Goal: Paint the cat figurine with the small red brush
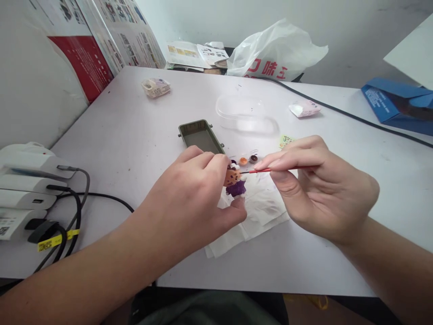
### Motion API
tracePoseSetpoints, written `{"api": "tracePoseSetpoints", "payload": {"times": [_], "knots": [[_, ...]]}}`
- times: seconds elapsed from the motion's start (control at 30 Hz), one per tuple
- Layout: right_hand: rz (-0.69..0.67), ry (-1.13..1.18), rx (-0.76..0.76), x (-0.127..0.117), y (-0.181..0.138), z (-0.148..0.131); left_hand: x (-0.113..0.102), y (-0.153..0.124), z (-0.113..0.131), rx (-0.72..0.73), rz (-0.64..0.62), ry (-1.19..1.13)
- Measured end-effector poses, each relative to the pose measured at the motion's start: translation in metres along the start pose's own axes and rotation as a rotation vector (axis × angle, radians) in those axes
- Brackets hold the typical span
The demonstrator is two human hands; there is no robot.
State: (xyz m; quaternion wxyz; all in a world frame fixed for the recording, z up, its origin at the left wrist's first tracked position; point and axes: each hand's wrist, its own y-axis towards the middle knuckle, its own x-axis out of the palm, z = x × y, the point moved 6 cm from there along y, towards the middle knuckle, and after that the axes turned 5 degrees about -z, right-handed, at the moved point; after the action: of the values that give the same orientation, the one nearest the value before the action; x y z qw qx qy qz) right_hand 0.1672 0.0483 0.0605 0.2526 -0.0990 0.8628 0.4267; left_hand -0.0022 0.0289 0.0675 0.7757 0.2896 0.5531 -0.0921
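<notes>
My left hand (192, 198) is closed around a small figurine (234, 181) with an orange head and purple body, held over white tissue paper (260, 212). My right hand (318, 185) pinches a thin red paintbrush (260, 170), its tip touching the figurine's head. Small paint pots (248, 160), one orange and one dark brown, sit just behind the figurine. The figurine's lower left side is hidden by my fingers.
A green tray (200, 135) lies behind my left hand, a clear plastic lid (241, 110) beyond it. Small wrapped packets (155, 86) (305, 108), a white plastic bag (275, 49), a blue box (395, 104), a black cable (355, 117), and white chargers (23, 180) at left.
</notes>
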Motion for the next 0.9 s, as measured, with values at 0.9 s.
{"api": "tracePoseSetpoints", "payload": {"times": [0.9], "knots": [[-0.167, 0.073, 0.020, 0.012, -0.004, 0.002, 0.008, 0.003, 0.000, 0.006, -0.124, 0.005]]}}
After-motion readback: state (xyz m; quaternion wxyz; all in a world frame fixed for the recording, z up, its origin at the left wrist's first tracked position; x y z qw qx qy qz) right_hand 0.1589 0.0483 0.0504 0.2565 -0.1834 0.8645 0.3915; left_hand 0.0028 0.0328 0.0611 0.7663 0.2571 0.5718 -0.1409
